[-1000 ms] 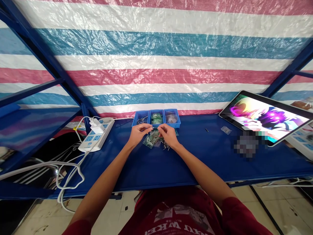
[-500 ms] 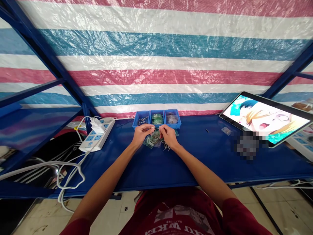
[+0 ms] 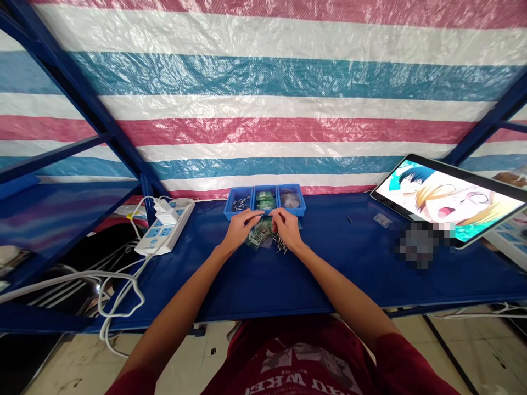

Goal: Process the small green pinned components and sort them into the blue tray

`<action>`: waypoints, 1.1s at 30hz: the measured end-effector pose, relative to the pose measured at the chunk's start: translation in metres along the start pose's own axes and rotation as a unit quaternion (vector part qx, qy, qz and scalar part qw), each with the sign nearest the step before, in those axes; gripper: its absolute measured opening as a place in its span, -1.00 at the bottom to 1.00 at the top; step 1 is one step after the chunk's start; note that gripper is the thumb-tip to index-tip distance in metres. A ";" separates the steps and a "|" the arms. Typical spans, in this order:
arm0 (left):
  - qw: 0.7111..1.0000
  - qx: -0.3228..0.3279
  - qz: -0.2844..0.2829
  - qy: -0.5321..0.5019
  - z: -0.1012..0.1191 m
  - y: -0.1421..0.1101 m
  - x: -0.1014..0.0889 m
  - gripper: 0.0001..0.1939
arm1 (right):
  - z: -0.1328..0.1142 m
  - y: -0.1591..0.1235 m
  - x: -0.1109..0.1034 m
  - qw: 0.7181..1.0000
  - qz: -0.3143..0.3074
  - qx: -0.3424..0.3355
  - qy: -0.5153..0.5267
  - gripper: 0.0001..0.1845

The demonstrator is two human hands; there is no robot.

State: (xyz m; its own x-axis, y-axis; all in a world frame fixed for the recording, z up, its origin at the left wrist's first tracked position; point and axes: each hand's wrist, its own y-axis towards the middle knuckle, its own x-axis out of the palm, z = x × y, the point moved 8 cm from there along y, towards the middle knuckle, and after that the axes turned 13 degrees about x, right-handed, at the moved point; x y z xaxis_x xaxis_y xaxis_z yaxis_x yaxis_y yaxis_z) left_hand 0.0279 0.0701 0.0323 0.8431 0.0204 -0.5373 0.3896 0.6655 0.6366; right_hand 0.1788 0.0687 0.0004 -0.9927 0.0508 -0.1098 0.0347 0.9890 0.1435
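Note:
My left hand [image 3: 239, 229] and my right hand [image 3: 287, 229] rest close together on a small heap of clear plastic bags [image 3: 258, 237] holding green parts. Loose metal pins [image 3: 281, 247] lie by my right hand. Fingers of both hands curve down over the heap, and I cannot tell whether they hold anything. Just beyond my fingertips stands a blue three-compartment parts tray [image 3: 264, 199], with metal pins in its left compartment, green parts in the middle and a clear bag in the right.
The blue table [image 3: 206, 285] carries a white power strip [image 3: 164, 227] with a plugged-in charger at left, and cables hang over its edge. A tablet [image 3: 447, 200] showing animation leans at right, near a small clear bag [image 3: 382, 220]. A striped tarpaulin [image 3: 263, 82] hangs behind.
Both hands have lowered from just in front of the tray onto the heap. The fingers have moved apart from each other. The tablet picture has shifted slightly.

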 end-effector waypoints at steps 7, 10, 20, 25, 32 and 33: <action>0.992 -0.078 0.051 -0.084 -0.012 -0.004 -0.004 -0.65 | -0.006 -0.003 0.008 0.998 -0.036 -0.031 -0.041 -0.73; 0.988 -0.095 0.062 -0.109 -0.011 -0.006 -0.003 -0.64 | -0.013 -0.007 0.014 0.994 -0.056 -0.062 -0.069 -0.75; 0.986 -0.089 0.067 -0.121 -0.014 -0.004 -0.004 -0.74 | -0.012 -0.005 0.004 0.997 -0.009 -0.034 -0.070 -0.70; 0.991 -0.086 0.050 -0.085 -0.016 -0.003 -0.006 -0.74 | -0.011 -0.004 0.002 0.998 -0.006 -0.033 -0.059 -0.69; 0.992 -0.080 0.044 -0.086 -0.005 -0.001 -0.007 -0.65 | -0.012 -0.006 0.009 0.996 -0.032 -0.050 -0.068 -0.76; 0.992 -0.082 0.044 -0.087 -0.005 -0.001 -0.007 -0.64 | -0.012 -0.007 0.009 0.995 -0.034 -0.053 -0.073 -0.76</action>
State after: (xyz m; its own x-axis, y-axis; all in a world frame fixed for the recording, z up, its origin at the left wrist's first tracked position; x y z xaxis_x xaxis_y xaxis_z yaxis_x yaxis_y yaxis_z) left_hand 0.0199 0.0732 0.0322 0.9280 -0.0355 -0.3709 0.2582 0.7790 0.5714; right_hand 0.1679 0.0610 0.0105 -0.9645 0.0123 -0.2638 -0.0514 0.9711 0.2331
